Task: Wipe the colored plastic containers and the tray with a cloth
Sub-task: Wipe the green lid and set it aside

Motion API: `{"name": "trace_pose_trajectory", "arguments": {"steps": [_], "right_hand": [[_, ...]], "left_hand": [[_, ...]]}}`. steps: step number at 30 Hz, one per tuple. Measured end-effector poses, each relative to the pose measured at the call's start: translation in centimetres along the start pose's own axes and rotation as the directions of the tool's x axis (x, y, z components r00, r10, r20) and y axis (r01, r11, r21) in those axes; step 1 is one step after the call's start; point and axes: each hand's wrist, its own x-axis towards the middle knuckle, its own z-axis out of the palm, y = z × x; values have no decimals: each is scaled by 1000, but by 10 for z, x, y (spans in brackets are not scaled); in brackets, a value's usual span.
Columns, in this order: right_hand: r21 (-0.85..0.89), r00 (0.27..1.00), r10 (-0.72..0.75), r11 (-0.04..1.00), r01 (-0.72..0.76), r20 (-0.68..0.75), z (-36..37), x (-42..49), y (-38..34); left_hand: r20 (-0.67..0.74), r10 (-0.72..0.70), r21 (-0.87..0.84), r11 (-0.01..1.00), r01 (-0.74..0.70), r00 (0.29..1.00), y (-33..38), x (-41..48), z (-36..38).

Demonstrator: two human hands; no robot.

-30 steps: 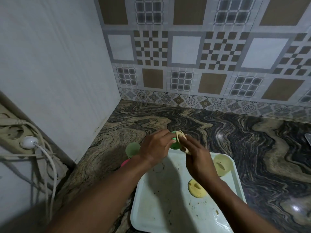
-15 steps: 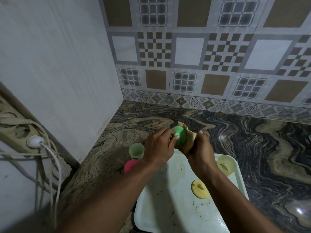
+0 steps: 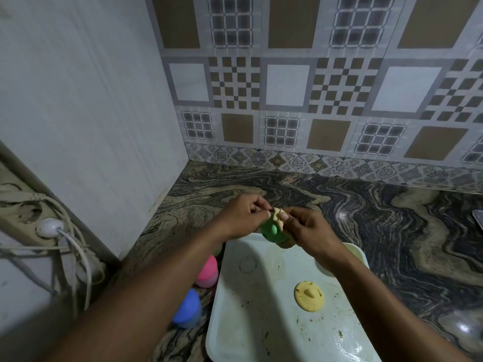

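Observation:
Above the far edge of the pale tray (image 3: 264, 325) I hold a green lid (image 3: 272, 231) between both hands. My left hand (image 3: 241, 218) grips its left rim with curled fingers. My right hand (image 3: 305, 229) pinches a beige cloth (image 3: 278, 218) against the lid's top and right side. A yellow lid (image 3: 309, 296) lies on the stained tray. A yellow container (image 3: 352, 250) stands at the tray's far right corner, mostly hidden by my right forearm. A pink container (image 3: 208, 271) and a blue container (image 3: 187, 309) stand on the counter left of the tray.
The marbled counter (image 3: 392, 218) runs back to a patterned tile wall. A white side panel closes the left. A power strip with a white plug (image 3: 48, 227) and loose cables hangs at the far left. A metal object's corner (image 3: 478, 218) shows at the right edge.
The lid has turned in my hands and now shows its knobbed top. The cloth has bunched up at the lid's upper rim. My view has dropped, bringing the blue container into sight.

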Motion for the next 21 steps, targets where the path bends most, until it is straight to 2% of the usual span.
{"name": "trace_pose_trajectory", "arguments": {"steps": [3,6,8,11,14,17,19,21], "right_hand": [[73,998,8,997,-12,55,-6,-1,-5],[145,995,25,989,-39,95,-12,-3,-6],[148,992,18,988,-37,126,-14,-4,-7],[295,994,20,954,-50,104,-15,-2,-1],[556,997,46,828,-68,54,-14,-3,5],[714,997,81,698,-54,-3,-4,-6,13],[754,993,112,655,-49,-34,3,-7,18],[738,985,164,670,-80,-43,2,-9,19]], "left_hand": [[121,-73,61,996,66,990,10,6,-11],[311,-170,101,984,145,935,15,10,-22],[376,-172,75,985,155,910,15,12,-24],[290,-83,-28,995,95,954,15,13,-18],[86,7,-195,981,11,996,12,14,1],[-50,-23,-409,913,1,999,4,11,20],[-56,-72,-479,877,37,996,-3,8,28],[70,-124,-494,858,142,990,-7,3,25]]}}
